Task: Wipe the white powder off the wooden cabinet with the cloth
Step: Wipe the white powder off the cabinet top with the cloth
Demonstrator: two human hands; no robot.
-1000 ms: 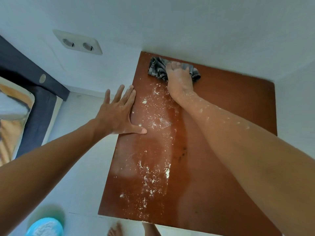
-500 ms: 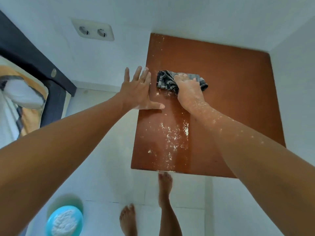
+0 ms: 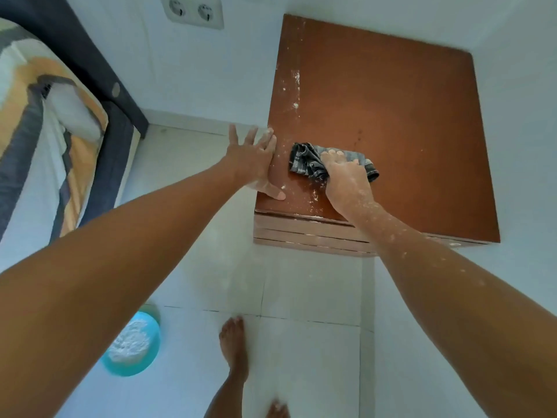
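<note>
The wooden cabinet [image 3: 391, 116] has a reddish-brown top and stands in a white corner. A dark plaid cloth [image 3: 304, 164] lies near its front left. My right hand [image 3: 346, 176] presses down on the cloth, dusted with powder. My left hand [image 3: 256, 158] rests flat with fingers spread over the cabinet's left edge, thumb on the top. White powder [image 3: 315, 196] remains as small specks by the front edge, and a thin streak of powder [image 3: 297, 86] runs along the left side.
A turquoise bowl [image 3: 132, 346] of white powder sits on the tiled floor at lower left. A bed [image 3: 45, 131] with a patterned cover stands to the left. A double wall socket [image 3: 193, 12] is above. My bare foot [image 3: 233, 348] stands before the cabinet.
My right hand has dragged the cloth from the back of the cabinet top toward the front edge, clearing most of the powder. My left hand slid back along the left edge.
</note>
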